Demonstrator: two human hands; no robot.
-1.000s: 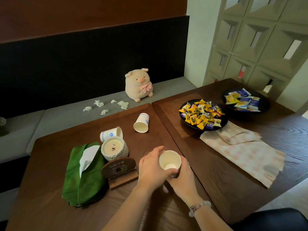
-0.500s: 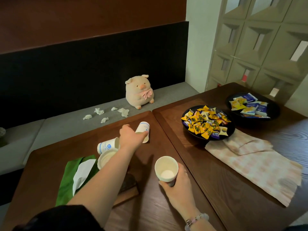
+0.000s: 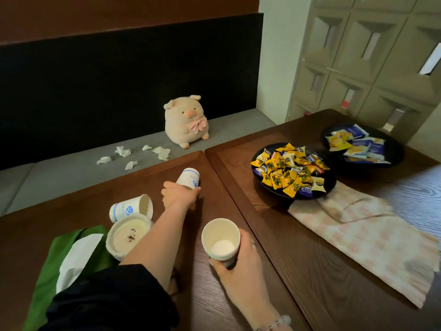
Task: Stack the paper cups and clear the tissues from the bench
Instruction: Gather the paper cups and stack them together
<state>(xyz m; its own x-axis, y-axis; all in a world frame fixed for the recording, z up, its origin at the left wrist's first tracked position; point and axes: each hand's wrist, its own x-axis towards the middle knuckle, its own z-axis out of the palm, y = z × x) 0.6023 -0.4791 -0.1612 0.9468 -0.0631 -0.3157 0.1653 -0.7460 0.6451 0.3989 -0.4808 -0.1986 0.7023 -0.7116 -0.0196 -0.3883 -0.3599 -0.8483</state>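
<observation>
Two wooden surfaces (image 3: 238, 192) butted edge to edge; grey bench (image 3: 59, 177) behind, five crumpled tissues (image 3: 133, 156) scattered there. Since half a second ago: left hand (image 3: 180, 195) now closed around the far tipped cup (image 3: 189, 178), earlier only reaching. Right hand (image 3: 241, 266) wrapped on upright cup (image 3: 220, 238), unchanged. Third cup (image 3: 132, 207) lying sideways, untouched. Open wood between the cups.

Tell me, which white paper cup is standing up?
The plain white paper cup held by the right hand stands upright, mouth up. The two blue-printed paper cups lie tipped on the brown wooden table.
</observation>
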